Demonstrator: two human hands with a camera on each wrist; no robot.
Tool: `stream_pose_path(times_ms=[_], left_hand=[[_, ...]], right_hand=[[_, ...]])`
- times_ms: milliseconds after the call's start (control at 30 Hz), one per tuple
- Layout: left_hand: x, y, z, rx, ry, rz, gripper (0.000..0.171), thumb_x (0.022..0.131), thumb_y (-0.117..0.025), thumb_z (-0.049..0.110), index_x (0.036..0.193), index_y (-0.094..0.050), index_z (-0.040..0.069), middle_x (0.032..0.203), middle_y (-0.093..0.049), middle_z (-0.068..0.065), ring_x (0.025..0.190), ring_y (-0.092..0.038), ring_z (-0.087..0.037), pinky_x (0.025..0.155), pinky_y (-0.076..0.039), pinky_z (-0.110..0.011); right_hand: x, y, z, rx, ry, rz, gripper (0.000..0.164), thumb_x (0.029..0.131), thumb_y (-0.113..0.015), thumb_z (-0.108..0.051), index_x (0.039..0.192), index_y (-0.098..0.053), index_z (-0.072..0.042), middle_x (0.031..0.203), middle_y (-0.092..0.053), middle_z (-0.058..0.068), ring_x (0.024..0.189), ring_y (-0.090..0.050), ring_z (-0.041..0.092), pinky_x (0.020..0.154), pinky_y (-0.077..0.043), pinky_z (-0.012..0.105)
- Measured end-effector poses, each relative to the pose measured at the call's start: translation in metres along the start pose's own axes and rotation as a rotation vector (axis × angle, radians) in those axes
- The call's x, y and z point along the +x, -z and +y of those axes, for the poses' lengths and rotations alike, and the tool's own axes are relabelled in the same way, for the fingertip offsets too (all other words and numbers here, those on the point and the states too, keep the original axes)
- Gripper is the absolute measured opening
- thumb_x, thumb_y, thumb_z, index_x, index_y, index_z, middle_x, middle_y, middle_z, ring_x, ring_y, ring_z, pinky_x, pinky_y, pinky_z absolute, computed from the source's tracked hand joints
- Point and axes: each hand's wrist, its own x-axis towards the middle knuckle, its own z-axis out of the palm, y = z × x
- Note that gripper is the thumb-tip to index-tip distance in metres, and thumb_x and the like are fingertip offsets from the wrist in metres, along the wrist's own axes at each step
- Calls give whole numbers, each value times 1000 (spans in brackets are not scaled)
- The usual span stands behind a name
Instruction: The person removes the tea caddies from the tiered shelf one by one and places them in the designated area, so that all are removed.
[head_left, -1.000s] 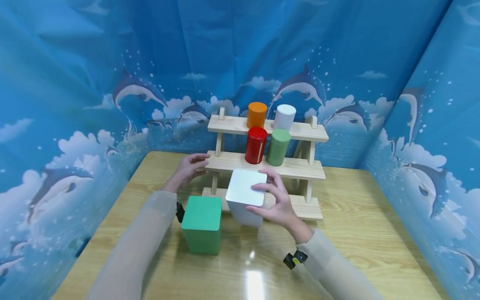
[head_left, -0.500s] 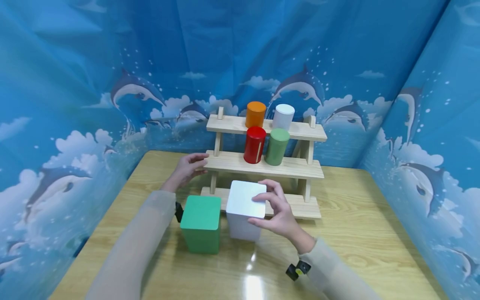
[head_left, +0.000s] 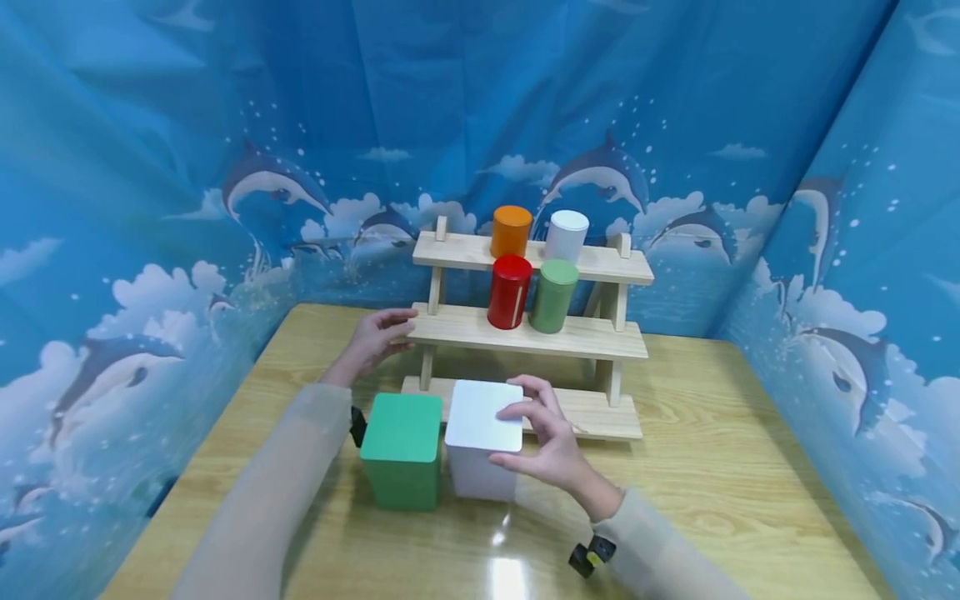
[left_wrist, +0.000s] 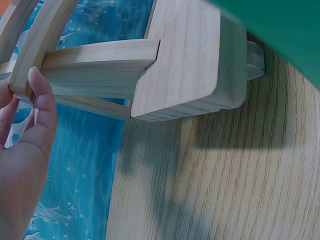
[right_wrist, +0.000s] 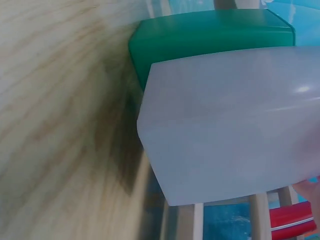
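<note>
A white square-topped box (head_left: 480, 471) stands close beside the right side of a green box (head_left: 401, 429). My right hand (head_left: 551, 442) grips the white box near its top, thumb at the front and fingers behind and on the lid. In the right wrist view, the white box (right_wrist: 225, 135) overlaps the green one, and a shadow lies by its base; whether it touches the table, I cannot tell. My left hand (head_left: 372, 340) is at the left end of the wooden three-tier rack (head_left: 600, 337). In the left wrist view, its thumb and fingers pinch a plank end.
On the rack's top tier stand an orange canister (head_left: 512, 232) and a white canister (head_left: 567, 236). The middle tier bears a red canister (head_left: 510, 292) and a light green canister (head_left: 553, 297). A blue dolphin-print curtain (head_left: 450, 100) surrounds the wooden table (head_left: 720, 467).
My right hand has drawn the white box back from the rack's bottom tier toward me, then left toward the green box. The left hand has stayed at the rack.
</note>
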Motion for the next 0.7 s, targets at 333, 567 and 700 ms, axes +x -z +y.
stream_pose_path(times_ms=[333, 567, 700], left_hand=[[3, 1, -4, 6, 0, 7, 41, 90, -62, 17, 127, -53, 4, 124, -49, -10, 96, -56, -18, 83, -53, -35], [3, 1, -2, -14, 22, 4, 41, 90, -62, 15, 128, -52, 4, 124, -49, -10, 95, -56, -18, 84, -53, -35], [1, 0, 2, -16, 34, -1, 39, 92, -59, 11, 129, -51, 2, 124, -48, -11, 94, -56, -18, 86, -52, -38]], right_hand=[[-21, -2, 36, 52, -3, 9, 49, 59, -79, 14, 103, -59, 4, 127, -26, 37, 117, -35, 41, 96, -45, 33], [-25, -6, 44, 75, 9, -4, 49, 59, -79, 13, 103, -58, 6, 126, -26, 36, 116, -38, 35, 91, -48, 31], [-23, -7, 43, 61, 11, -27, 51, 58, -79, 15, 102, -56, 7, 124, -24, 38, 114, -38, 35, 90, -48, 30]])
